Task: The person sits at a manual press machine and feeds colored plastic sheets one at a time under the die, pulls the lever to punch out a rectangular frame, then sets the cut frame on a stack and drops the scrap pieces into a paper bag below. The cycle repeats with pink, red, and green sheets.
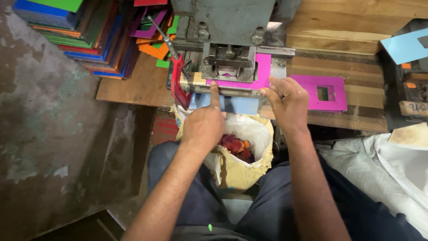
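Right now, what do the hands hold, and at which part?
Both hands, left hand and right hand, press the magenta sheet at its near edge under the press.

Stained, patchy concrete floor (pixel 49 134) fills nine o'clock; a plywood worktop (pixel 129 85) sits toward eleven; pale wooden planks (pixel 347 27) run at one o'clock; dim, even light.

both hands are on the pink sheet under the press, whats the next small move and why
Probably nudge the pink sheet square against the wooden guide strip. The left hand presses its near edge with one fingertip, the right hand steadies the right corner, and the sheet sits partly under the press head.
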`<act>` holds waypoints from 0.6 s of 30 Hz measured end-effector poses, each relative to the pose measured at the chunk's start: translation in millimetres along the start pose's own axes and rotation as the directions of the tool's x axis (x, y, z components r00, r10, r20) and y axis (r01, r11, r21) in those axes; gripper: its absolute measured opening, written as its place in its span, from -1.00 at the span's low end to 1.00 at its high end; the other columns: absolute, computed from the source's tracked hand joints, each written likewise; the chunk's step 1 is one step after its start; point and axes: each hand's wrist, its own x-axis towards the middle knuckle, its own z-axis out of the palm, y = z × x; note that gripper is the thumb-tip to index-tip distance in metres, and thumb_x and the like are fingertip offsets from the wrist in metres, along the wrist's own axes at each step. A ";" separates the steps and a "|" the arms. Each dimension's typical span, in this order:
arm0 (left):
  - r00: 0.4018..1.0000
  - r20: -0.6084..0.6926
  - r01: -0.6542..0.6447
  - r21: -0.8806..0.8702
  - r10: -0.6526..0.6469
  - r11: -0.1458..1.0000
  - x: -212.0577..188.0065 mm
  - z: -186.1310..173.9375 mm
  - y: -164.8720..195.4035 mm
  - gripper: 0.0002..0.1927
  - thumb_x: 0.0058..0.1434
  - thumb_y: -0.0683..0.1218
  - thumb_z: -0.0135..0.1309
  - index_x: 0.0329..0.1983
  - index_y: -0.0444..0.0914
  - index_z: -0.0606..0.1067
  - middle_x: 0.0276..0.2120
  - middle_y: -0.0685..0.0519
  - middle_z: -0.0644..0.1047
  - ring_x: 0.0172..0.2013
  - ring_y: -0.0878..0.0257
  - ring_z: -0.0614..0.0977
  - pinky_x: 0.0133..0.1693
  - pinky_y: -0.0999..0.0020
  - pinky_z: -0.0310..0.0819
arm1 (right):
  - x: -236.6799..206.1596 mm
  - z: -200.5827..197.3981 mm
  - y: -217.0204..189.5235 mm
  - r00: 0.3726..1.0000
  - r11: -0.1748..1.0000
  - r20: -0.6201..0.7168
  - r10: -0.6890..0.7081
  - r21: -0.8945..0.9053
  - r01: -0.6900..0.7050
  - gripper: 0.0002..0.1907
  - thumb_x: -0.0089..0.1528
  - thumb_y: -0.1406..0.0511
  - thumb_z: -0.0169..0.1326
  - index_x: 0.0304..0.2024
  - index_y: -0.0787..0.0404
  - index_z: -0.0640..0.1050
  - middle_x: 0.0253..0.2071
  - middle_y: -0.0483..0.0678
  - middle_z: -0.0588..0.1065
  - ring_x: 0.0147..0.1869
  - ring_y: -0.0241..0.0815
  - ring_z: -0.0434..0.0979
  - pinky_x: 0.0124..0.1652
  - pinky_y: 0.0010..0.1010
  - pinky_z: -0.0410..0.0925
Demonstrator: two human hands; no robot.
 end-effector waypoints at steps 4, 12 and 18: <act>1.000 0.003 0.022 -0.030 -0.022 0.999 -0.3 1.5 0.0 -0.11 0.25 0.00 0.11 0.52 -0.41 -0.01 -0.47 -0.22 0.62 -0.43 -0.14 0.66 -0.32 -0.06 0.53 | -8.5 9.7 3.4 0.988 0.986 -0.063 0.139 0.103 -0.132 -0.70 0.18 0.40 0.38 -0.04 0.29 0.66 -0.31 -0.03 0.53 -0.29 -0.17 0.54 -0.26 -0.38 0.42; 1.000 -0.015 0.027 -0.057 -0.027 0.998 3.2 6.5 9.8 -0.13 0.25 -0.01 0.09 0.50 -0.45 -0.01 -0.45 -0.26 0.61 -0.41 -0.19 0.66 -0.30 -0.11 0.52 | -22.1 23.1 14.9 0.964 0.997 -0.256 0.069 0.001 -0.072 -0.63 0.05 0.38 0.46 -0.09 0.24 0.70 0.12 0.05 0.51 0.27 0.05 0.42 0.21 -0.18 0.31; 0.997 0.024 0.074 0.018 -0.074 0.997 3.1 7.9 16.0 -0.14 0.29 0.02 0.06 0.51 -0.41 -0.02 -0.43 -0.26 0.62 -0.39 -0.19 0.66 -0.28 -0.09 0.53 | -28.9 27.6 22.8 0.960 0.993 -0.261 0.105 0.072 -0.089 -0.65 0.11 0.38 0.44 -0.05 0.24 0.69 0.16 0.05 0.52 0.31 0.04 0.44 0.28 -0.18 0.29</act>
